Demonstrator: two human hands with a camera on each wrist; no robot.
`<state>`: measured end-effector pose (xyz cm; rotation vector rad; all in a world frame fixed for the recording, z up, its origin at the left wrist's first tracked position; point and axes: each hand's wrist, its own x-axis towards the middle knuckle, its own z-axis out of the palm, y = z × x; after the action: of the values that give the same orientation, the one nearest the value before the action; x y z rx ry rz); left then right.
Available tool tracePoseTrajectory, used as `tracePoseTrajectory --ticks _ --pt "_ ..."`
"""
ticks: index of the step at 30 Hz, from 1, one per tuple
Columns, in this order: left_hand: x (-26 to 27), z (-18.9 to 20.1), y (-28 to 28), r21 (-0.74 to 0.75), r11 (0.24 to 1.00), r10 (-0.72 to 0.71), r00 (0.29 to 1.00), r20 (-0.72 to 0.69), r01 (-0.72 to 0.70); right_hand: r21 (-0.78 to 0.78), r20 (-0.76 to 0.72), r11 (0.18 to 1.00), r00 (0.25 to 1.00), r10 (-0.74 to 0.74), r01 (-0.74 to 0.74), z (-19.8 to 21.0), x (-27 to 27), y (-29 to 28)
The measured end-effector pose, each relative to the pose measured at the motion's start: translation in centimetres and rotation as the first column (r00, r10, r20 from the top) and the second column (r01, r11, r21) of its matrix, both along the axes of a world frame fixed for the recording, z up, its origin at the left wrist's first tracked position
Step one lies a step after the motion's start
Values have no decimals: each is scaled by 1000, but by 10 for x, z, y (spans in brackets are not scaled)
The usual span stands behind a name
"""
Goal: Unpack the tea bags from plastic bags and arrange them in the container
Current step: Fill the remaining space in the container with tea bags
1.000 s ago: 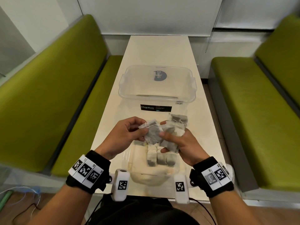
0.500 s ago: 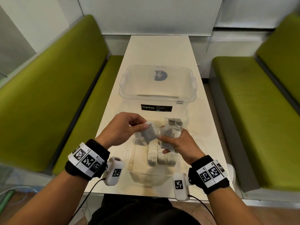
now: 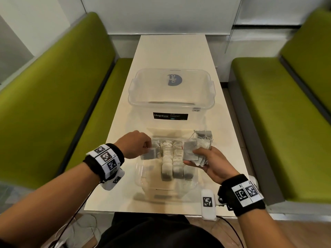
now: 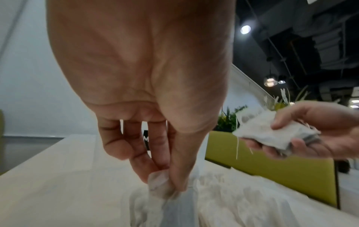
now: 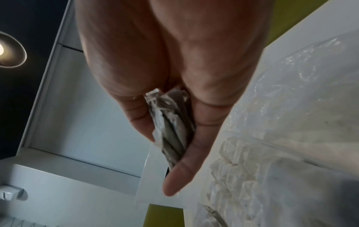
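A clear plastic container point(image 3: 143, 178) sits on the near end of the table, with rows of tea bags point(image 3: 172, 158) standing inside it. My left hand point(image 3: 138, 146) pinches a single tea bag point(image 3: 149, 153) between thumb and fingers at the container's far left corner; the left wrist view shows the tea bag point(image 4: 161, 186) pressed under my thumb. My right hand point(image 3: 209, 161) grips a stack of tea bags point(image 3: 195, 151) over the container's right edge, and the same stack point(image 5: 172, 127) shows edge-on in the right wrist view. Loose strings hang from the stack.
A large clear box point(image 3: 172, 90) with a "Megabox" label stands behind the container in the middle of the white table point(image 3: 172, 51). Crumpled clear plastic point(image 5: 291, 92) lies on the table at the right. Green benches point(image 3: 53, 97) flank both sides.
My hands have parted. The left hand has carried one tea bag away from the stack and down to the container's left side; the right hand has shifted right with the stack.
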<state>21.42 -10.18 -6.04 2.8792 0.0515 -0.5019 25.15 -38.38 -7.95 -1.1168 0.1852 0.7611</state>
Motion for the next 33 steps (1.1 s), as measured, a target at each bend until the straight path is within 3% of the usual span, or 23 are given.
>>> tracePoseTrajectory --ticks 6,26,30,33 --pt "12 -25 -9 87 993 -73 996 -56 78 -14 38 1000 999 25 -24 5 0 0" --pt "27 -32 -8 141 988 -72 994 82 60 -19 107 995 990 96 -95 4 0 3" --pt "23 -16 -13 50 998 -57 985 163 50 -30 155 992 980 128 -124 6 -1 2" --pt "17 3 -19 -255 967 76 975 208 -21 -70 217 985 962 167 -156 9 -3 3"
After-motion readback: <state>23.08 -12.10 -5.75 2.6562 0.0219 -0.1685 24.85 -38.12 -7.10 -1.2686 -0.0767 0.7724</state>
